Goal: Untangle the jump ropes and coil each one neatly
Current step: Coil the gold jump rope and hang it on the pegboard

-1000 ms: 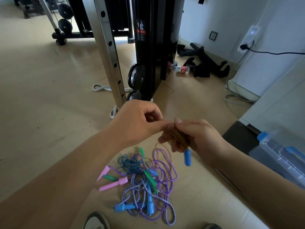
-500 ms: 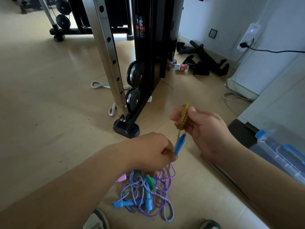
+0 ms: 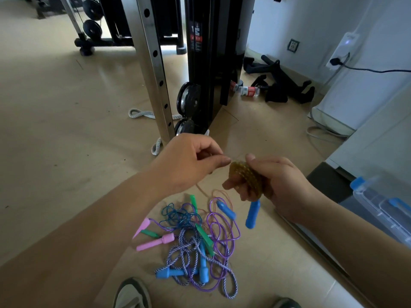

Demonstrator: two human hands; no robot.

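Note:
My right hand (image 3: 275, 183) holds a small coil of gold jump rope (image 3: 246, 176) wound around its fingers. One blue handle (image 3: 252, 213) of that rope hangs below the hand. My left hand (image 3: 189, 161) pinches the loose gold strand right beside the coil, fingertips touching it. On the floor below lies a tangled pile of jump ropes (image 3: 195, 243): a purple cord, a blue-and-white braided rope, a dark teal cord, with pink (image 3: 155, 241), green (image 3: 204, 236) and blue (image 3: 169, 273) handles. Another blue handle (image 3: 226, 211) lies at the pile's upper right.
A gym rack with a steel upright (image 3: 155, 70) and black column (image 3: 206, 63) stands just beyond my hands. A clear plastic box with blue clips (image 3: 382, 210) sits at the right. A grey strap (image 3: 142, 114), a bottle (image 3: 246, 91) and black handles lie on the floor. My shoes (image 3: 131, 294) are at the bottom.
My left hand rose from beside the blue handle up to the coil, bringing the strand over it. The handle now hangs free below my right hand, which has lowered slightly.

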